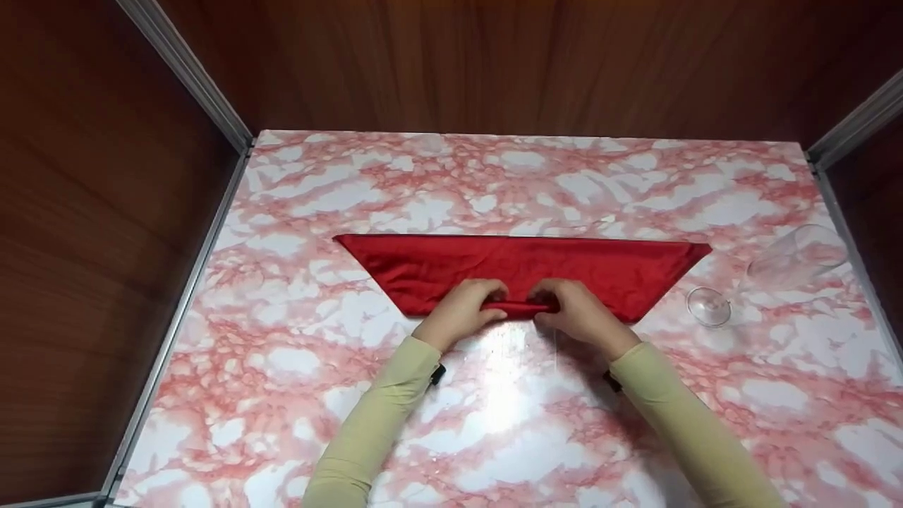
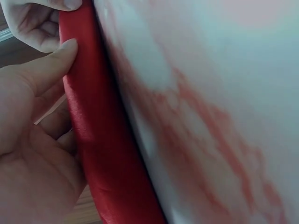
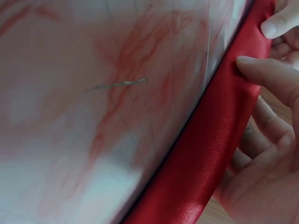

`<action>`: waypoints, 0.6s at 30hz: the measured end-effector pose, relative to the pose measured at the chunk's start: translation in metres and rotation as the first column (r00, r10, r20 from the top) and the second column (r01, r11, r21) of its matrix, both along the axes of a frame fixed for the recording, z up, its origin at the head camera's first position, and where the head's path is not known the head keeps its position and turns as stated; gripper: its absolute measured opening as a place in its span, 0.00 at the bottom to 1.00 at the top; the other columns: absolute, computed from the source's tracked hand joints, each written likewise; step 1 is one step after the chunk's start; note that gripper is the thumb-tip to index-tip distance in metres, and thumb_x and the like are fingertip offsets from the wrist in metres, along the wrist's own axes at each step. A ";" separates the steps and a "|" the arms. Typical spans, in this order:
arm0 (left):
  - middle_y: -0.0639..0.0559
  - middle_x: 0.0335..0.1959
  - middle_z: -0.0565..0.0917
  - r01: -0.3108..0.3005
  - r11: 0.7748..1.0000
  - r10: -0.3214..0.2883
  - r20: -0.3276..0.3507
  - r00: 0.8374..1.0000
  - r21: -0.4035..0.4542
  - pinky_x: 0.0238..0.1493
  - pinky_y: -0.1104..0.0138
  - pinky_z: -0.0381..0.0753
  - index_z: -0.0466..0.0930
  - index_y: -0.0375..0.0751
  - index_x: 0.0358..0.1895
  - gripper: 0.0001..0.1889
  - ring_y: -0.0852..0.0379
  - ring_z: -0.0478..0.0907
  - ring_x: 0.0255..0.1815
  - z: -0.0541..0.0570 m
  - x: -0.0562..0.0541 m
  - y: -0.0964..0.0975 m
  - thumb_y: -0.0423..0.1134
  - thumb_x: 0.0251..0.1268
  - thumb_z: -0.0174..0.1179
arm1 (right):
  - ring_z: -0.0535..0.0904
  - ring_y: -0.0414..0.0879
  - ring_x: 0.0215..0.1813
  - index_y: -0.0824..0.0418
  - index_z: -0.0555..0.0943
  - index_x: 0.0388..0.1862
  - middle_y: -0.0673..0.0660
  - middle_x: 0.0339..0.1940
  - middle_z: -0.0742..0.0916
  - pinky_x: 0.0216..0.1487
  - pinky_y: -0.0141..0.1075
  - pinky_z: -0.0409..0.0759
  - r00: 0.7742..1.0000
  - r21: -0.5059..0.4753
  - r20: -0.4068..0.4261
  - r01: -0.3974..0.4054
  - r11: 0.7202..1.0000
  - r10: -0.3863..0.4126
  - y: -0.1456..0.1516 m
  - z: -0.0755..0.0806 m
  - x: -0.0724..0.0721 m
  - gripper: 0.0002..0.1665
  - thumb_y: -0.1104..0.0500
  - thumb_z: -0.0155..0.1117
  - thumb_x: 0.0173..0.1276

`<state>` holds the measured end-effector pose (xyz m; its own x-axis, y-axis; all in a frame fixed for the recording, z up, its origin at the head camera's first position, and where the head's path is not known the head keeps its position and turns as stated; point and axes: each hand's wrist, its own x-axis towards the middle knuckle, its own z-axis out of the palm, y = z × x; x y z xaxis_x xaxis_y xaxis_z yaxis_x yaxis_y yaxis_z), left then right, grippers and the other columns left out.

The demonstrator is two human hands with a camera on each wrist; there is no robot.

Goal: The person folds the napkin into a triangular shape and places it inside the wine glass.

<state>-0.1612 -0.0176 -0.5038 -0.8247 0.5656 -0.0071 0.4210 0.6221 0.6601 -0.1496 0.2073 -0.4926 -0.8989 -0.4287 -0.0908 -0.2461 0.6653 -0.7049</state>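
A shiny red cloth (image 1: 522, 264) lies across the table, its long straight edge at the back and its shorter, rolled or folded edge toward the person. My left hand (image 1: 464, 310) pinches that near edge left of its middle, thumb in front and fingers curled behind. Close beside it, my right hand (image 1: 578, 314) grips the same edge in the same way. In the left wrist view the left thumb (image 2: 65, 56) presses on the red fold (image 2: 100, 121). The right wrist view shows the right thumb (image 3: 261, 72) on the fold (image 3: 205, 135).
A clear drinking glass (image 1: 797, 257) with a round foot (image 1: 709, 307) lies on its side to the right of the cloth. Pink and white marbled tabletop (image 1: 317, 395) surrounds the cloth. Brown wood-look panels (image 1: 494, 70) stand behind and at both sides.
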 end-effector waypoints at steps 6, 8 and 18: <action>0.53 0.47 0.82 0.018 0.999 -0.018 0.011 1.000 0.041 0.59 0.66 0.67 0.80 0.42 0.52 0.19 0.56 0.74 0.53 0.002 0.001 0.007 0.37 0.56 0.70 | 0.80 0.50 0.43 0.63 0.81 0.46 0.56 0.40 0.85 0.47 0.45 0.78 0.999 0.001 0.047 0.006 1.000 -0.006 0.001 0.000 -0.003 0.16 0.68 0.70 0.57; 0.54 0.47 0.82 0.020 0.998 -0.020 0.014 1.000 0.061 0.59 0.67 0.67 0.80 0.42 0.51 0.18 0.57 0.74 0.53 0.001 0.000 0.009 0.36 0.56 0.70 | 0.80 0.50 0.42 0.63 0.81 0.46 0.56 0.40 0.85 0.46 0.45 0.79 0.998 -0.007 0.056 0.006 1.000 -0.005 0.001 0.000 -0.004 0.16 0.68 0.70 0.58; 0.53 0.45 0.82 0.025 0.995 -0.025 0.002 1.000 0.094 0.58 0.70 0.68 0.81 0.40 0.49 0.15 0.58 0.75 0.52 0.002 -0.005 0.017 0.32 0.58 0.67 | 0.81 0.51 0.43 0.65 0.81 0.44 0.57 0.40 0.85 0.46 0.46 0.79 0.999 -0.032 0.045 -0.004 0.999 0.005 0.001 0.002 -0.007 0.13 0.67 0.69 0.59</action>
